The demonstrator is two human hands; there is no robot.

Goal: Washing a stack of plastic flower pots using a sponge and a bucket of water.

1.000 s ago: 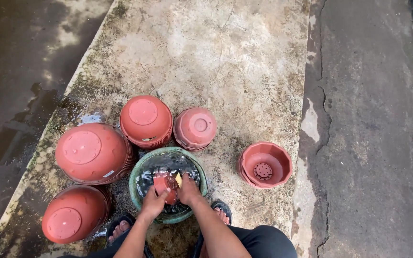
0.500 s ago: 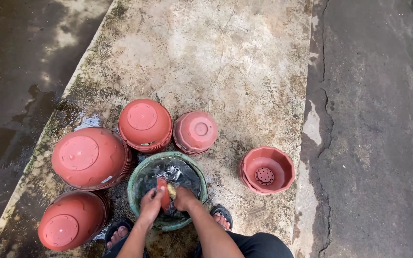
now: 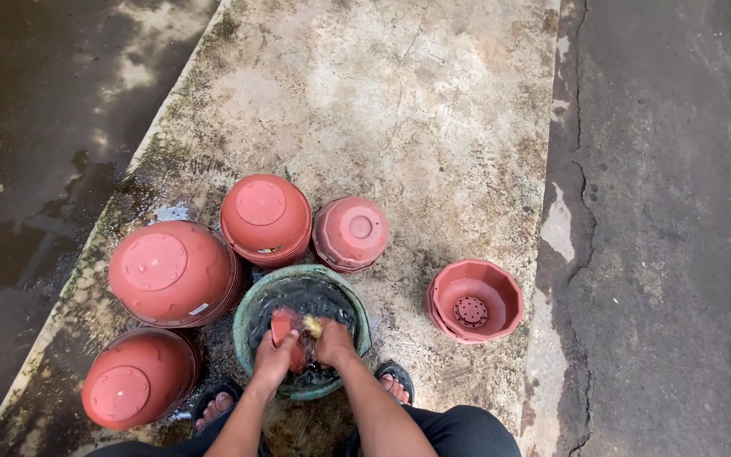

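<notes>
Head view: left hand (image 3: 274, 357) grips a small pot (image 3: 283, 326) upright in the green basin (image 3: 251, 305), right hand (image 3: 334, 343) presses a yellow sponge (image 3: 312, 325) against it, upturned pots (image 3: 266, 217) behind.

A single head-worn camera is looking almost straight down from standing-crouch height, facing the concrete slab (image 3: 399, 110) toward 12 o'clock. It is sitting close above the green basin (image 3: 251, 326), with the person's feet showing at 6 o'clock.
</notes>
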